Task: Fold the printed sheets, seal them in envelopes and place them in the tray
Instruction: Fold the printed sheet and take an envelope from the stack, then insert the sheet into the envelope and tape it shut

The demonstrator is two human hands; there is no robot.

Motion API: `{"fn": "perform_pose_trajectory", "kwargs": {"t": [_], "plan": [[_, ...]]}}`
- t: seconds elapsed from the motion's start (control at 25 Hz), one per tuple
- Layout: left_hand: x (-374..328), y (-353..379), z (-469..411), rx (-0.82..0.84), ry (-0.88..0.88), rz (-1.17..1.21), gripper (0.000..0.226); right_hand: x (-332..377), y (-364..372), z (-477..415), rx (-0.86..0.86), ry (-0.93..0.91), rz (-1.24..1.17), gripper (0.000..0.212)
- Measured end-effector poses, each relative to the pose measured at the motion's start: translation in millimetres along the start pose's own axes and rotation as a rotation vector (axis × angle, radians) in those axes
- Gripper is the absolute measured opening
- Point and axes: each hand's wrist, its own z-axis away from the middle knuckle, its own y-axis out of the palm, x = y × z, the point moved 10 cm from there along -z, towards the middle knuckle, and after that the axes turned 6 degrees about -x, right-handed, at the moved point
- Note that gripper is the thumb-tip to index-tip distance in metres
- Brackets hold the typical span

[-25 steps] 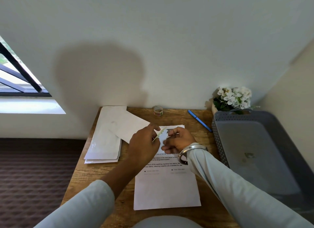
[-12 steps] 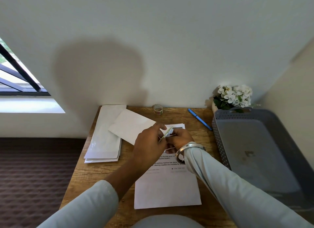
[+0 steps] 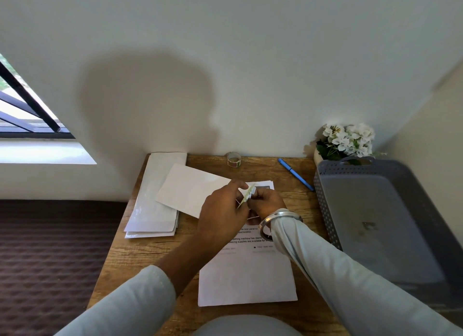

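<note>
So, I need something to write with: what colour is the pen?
The pen is blue; head view.

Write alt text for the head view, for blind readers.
The left hand and right hand pinch a small pale sticker strip above a printed white sheet on a wooden desk, beside a white paper envelope. A grey perforated plastic tray stands at the right.

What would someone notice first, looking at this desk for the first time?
Most likely the two hands together at mid-desk: the left hand and right hand both seem to pinch a small pale strip above the printed sheet, with a white envelope angled beside them. Next, the big grey tray on the right, with white flowers behind it at the wall.
</note>
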Motion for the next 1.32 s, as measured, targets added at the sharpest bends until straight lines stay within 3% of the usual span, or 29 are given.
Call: {"fn": "perform_pose_trajectory", "kwargs": {"t": [0.2, 0.36, 0.44, 0.6, 0.76, 0.84, 0.96, 1.32], "plan": [[1, -17, -8, -0.037, 0.091, 0.064, 0.048, 5, -11, 1, -0.008, 0.030, -0.178, 0.024], [1, -32, -32, -0.039, 0.245, -0.147, 0.048, 27, -17, 3, 0.040, -0.078, -0.125, 0.038], [0, -35, -45, 0.003, 0.258, -0.159, 0.045, 43, -20, 4, 0.055, -0.146, -0.149, 0.034], [-3, -66, -72, -0.046, 0.142, 0.029, 0.010, 72, -32, 1, 0.063, -0.204, -0.401, 0.014], [10, -98, -83, -0.172, -0.092, 0.493, 0.010, 91, -49, -6, 0.048, -0.192, -0.462, 0.043], [10, -103, -81, -0.210, -0.133, 0.601, 0.012, 100, -46, 1, 0.077, -0.297, -0.436, 0.030], [-2, -110, -79, -0.233, -0.119, 0.682, 0.011, 115, -42, 12, 0.087, -0.440, -0.389, 0.010], [-36, -133, -67, -0.211, -0.009, 0.833, 0.011, 163, -75, 43, -0.069, -0.712, -0.350, 0.017]]}}
